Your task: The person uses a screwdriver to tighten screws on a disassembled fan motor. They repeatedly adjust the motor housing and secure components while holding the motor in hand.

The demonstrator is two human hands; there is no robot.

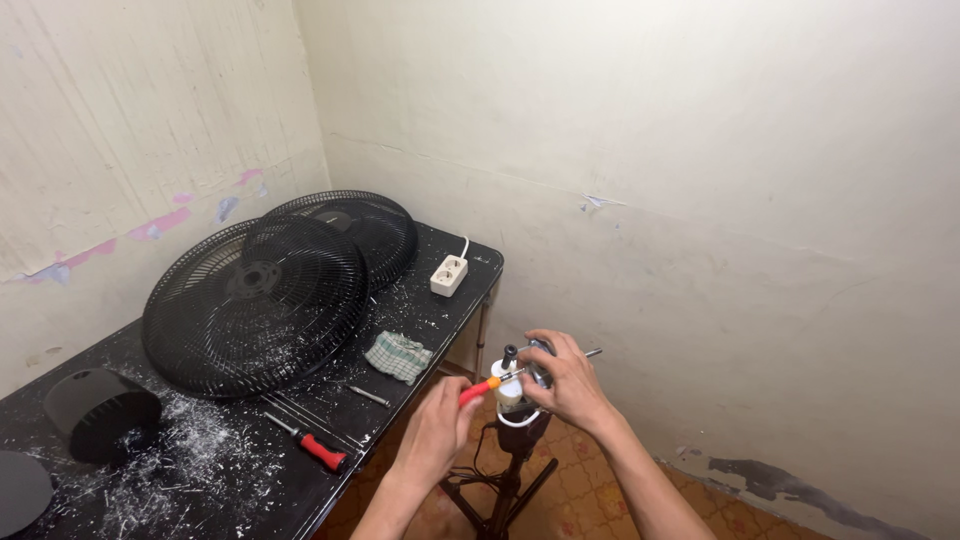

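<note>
Head view, near field: left hand (436,425) closed around the red-orange handle of a screwdriver (487,386), shaft angled up and right, tip meeting the fan motor head (520,385). Right hand (565,382) wrapped over the top and far side of that motor head, fingers curled around it; a short metal shaft sticks out to the right of the hand. Motor head sits atop a dark stand (510,480) over an orange patterned tile floor. To the left, a black table (250,470) flecked with white chips carries a second red-handled screwdriver (310,443), a thin metal tool, and a folded checked cloth (398,355). Farther back: two black fan grilles (260,300) overlapping, a white power strip (449,274) at the table's far edge, cream walls behind.
</note>
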